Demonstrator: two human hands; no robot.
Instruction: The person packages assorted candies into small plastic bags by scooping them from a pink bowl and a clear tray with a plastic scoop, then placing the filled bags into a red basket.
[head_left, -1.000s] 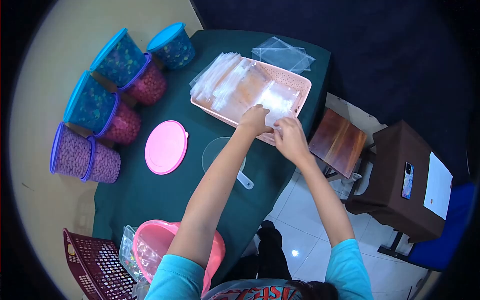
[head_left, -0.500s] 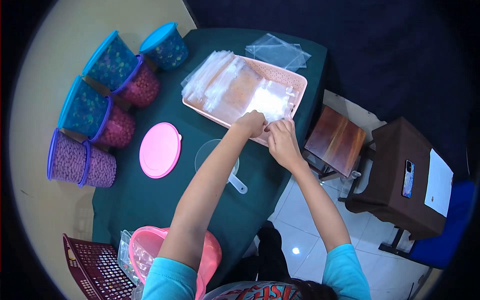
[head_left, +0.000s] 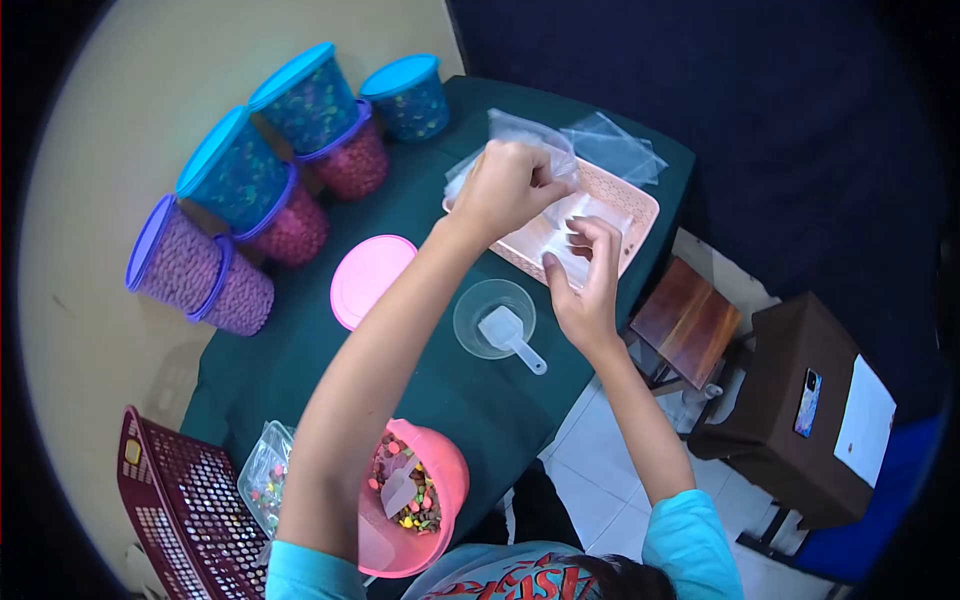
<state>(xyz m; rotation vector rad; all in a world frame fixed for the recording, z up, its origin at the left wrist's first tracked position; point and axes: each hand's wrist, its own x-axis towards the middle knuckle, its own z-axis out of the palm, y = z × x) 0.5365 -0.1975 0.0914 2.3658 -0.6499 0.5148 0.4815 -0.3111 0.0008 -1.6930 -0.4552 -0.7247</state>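
My left hand (head_left: 505, 185) is raised over the pink basket (head_left: 640, 205), its fingers closed on a clear plastic bag (head_left: 528, 130) that spreads out behind them. My right hand (head_left: 587, 285) is at the basket's near side, its thumb and fingers curved apart with nothing visible between them. More clear bags (head_left: 565, 250) lie inside the basket, partly hidden by both hands. Just below the hands, a clear bowl (head_left: 466, 325) holds a white scoop (head_left: 505, 328), its handle over the rim.
Tubs of colourful pieces (head_left: 225, 165) line the table's left side. A pink lid (head_left: 372, 280) lies nearby. Close to my body stands a pink tub (head_left: 455, 475) of mixed candies, beside a maroon basket (head_left: 190, 490). Flat clear packets (head_left: 615, 150) lie behind the pink basket. A wooden stool (head_left: 685, 320) is right.
My hands were together at the basket's near edge. Now they are apart: the left has risen leftward with a bag, and the right has opened. The view has shifted, uncovering the candy tub.
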